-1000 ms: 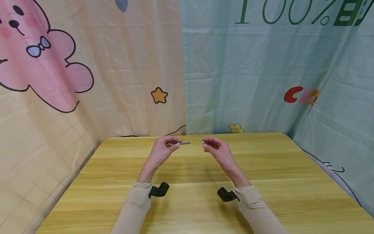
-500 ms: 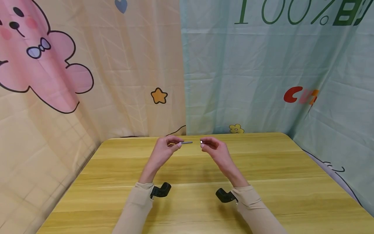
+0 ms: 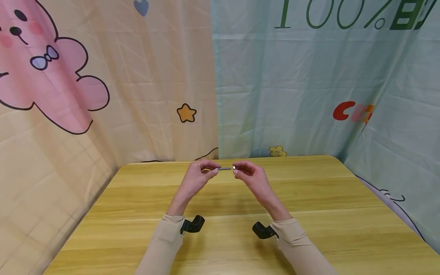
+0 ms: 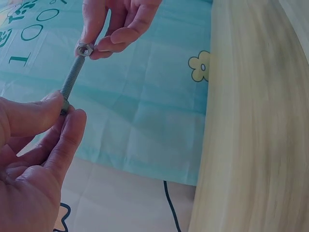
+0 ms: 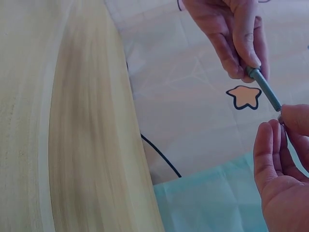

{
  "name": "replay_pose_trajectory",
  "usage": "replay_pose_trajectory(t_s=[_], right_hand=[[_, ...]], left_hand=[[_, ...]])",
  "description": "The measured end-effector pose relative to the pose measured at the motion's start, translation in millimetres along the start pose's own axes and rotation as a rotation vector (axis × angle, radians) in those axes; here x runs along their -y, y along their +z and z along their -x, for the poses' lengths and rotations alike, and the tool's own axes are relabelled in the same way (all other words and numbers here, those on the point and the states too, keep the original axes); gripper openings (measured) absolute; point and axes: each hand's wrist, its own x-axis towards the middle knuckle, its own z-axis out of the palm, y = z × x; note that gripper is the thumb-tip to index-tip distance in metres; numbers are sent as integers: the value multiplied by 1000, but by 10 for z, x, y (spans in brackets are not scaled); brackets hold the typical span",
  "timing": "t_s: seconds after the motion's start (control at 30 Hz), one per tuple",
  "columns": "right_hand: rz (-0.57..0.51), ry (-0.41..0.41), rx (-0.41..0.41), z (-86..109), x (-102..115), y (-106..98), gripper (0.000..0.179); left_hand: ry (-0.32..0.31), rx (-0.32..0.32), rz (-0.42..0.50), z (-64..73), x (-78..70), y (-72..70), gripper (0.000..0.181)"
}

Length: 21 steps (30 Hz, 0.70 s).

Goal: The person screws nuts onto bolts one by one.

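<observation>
Above the far part of the table, my left hand [image 3: 198, 176] pinches a threaded metal bolt [image 4: 72, 77] by its head, between thumb and fingers. Its shank points toward my right hand [image 3: 252, 176], which pinches a small silvery hex nut [image 4: 85, 50] between thumb and fingertips. In the left wrist view the nut's hole faces the camera, and the bolt's tip appears right by it. The head view shows a narrow gap between tip and nut. From the right wrist view, the bolt [image 5: 267, 89] slants down to the nut, which the right fingers mostly hide.
A wooden table [image 3: 220, 236] lies beneath both hands. Printed curtains hang behind it, one beige with a star [image 3: 186, 113], one pale blue with a yellow flower [image 3: 277, 151]. A black wrist camera [image 3: 193, 224] sits on the left forearm, another wrist camera [image 3: 264, 230] on the right.
Both hands have come closer together: the left has moved right with the bolt, the right slightly left with the nut. The gap between bolt tip and nut has narrowed.
</observation>
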Motion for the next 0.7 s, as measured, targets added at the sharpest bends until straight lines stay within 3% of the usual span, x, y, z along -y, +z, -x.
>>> replay_pose_trajectory(t_s=[0.27,0.57,0.7], right_hand=[[31,4,1,-2,-8,44,25],[33,10,-4,3,-7,42,26],[28,-1,-1,0,3,45,27]], left_hand=[[-8,20,10,15,21,21,12],[-63,1,119,13,55,11,15],[-71,13,158,31,-46,-14,17]])
